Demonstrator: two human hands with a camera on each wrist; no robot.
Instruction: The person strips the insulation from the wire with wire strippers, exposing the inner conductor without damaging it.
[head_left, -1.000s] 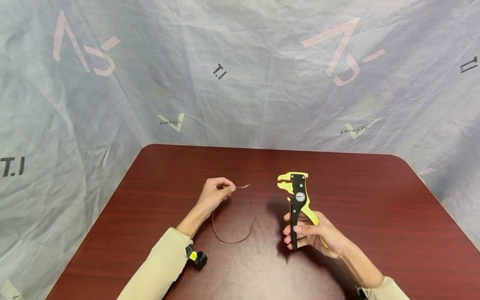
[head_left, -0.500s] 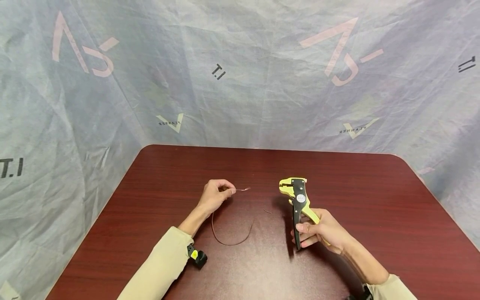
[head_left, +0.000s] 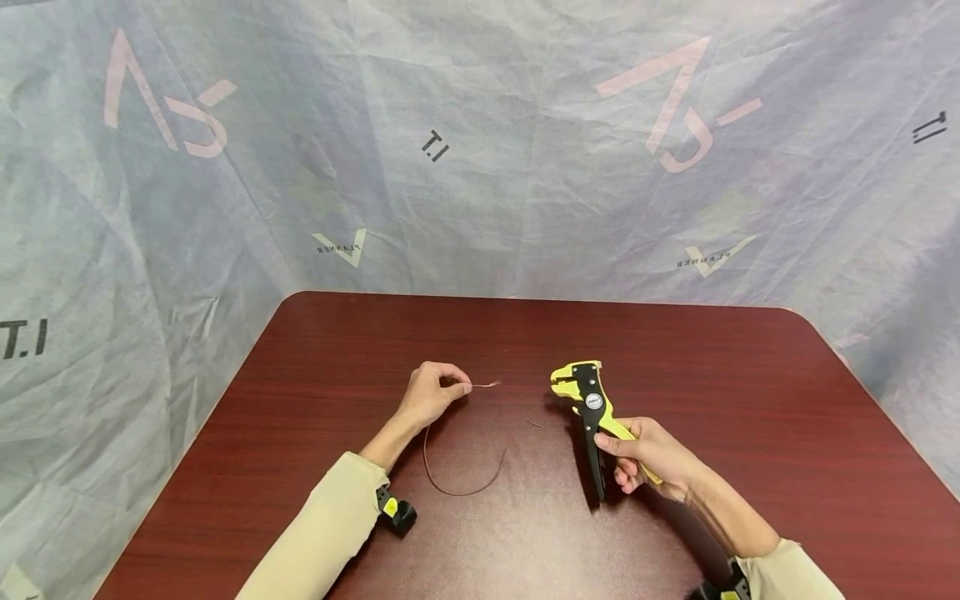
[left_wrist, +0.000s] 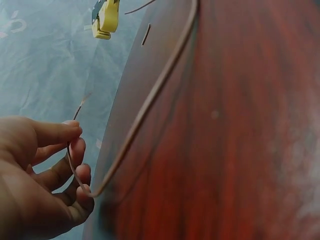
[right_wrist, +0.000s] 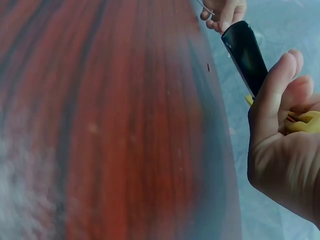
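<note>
Between thumb and fingertips, my left hand (head_left: 429,395) pinches a thin brown wire (head_left: 459,494) close to one end. Bare, frayed strands (left_wrist: 85,100) stick out beyond the fingertips, pointing right in the head view. The rest of the wire loops down and bends back beside the hand. My right hand (head_left: 654,457) holds a wire stripper (head_left: 588,387) with a yellow and black body by its yellow handle. Its black handle (right_wrist: 246,57) juts out past the fingers. The stripper's yellow jaws face the wire end, with a gap between them.
A short offcut (head_left: 534,422) lies on the dark red wooden table (head_left: 360,333) between the hands. Grey printed cloth (head_left: 480,192) hangs behind the table and at both sides. A black camera (head_left: 401,517) is strapped at the left wrist.
The right-hand fingers have come off the black handle, and the stripper has tilted and sunk slightly. The left hand has lowered a little with the wire still pinched.
</note>
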